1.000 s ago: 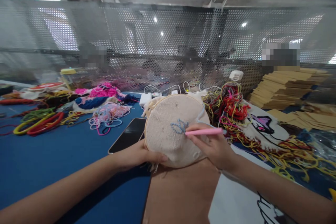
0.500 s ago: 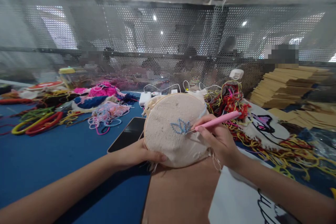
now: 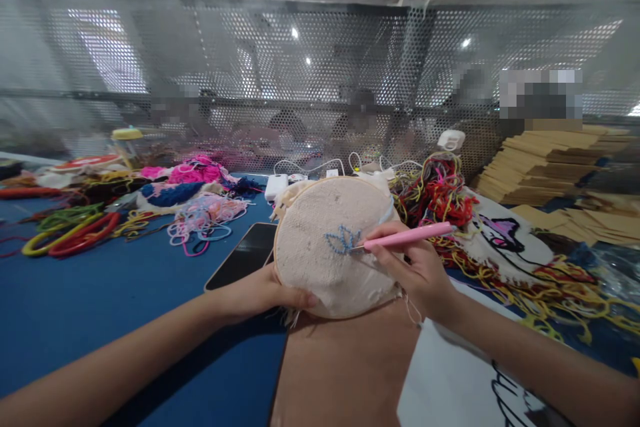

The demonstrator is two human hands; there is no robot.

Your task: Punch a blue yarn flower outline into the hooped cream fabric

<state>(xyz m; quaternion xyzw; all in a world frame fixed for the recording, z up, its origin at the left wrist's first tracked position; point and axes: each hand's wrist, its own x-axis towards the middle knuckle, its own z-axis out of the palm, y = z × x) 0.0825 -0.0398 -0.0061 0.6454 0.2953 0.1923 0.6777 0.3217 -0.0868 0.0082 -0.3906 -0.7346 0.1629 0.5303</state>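
A round embroidery hoop (image 3: 320,213) with cream cloth stands tilted in the middle of the view. My left hand (image 3: 280,290) grips its lower left edge, thumb on the cloth and the other fingers hidden behind. Blue stitches (image 3: 341,240) form a small petal-like outline on the cloth. My right hand (image 3: 407,263) pinches a pink punch-needle pen (image 3: 413,235), held nearly level, its thin metal tip at the lower right of the blue stitches. Loose thread ends hang from the hoop's lower edge.
A dark phone (image 3: 243,257) lies left of the hoop on the blue table (image 3: 150,300). Yarn piles (image 3: 205,217) spread at both sides. White paper (image 3: 445,373) lies at the lower right, brown envelopes (image 3: 540,163) are stacked behind. A perforated screen (image 3: 320,67) stands at the back.
The pink pen has tipped to a flatter angle, and my right hand has shifted slightly down and left. My left hand and the hoop look nearly unmoved.
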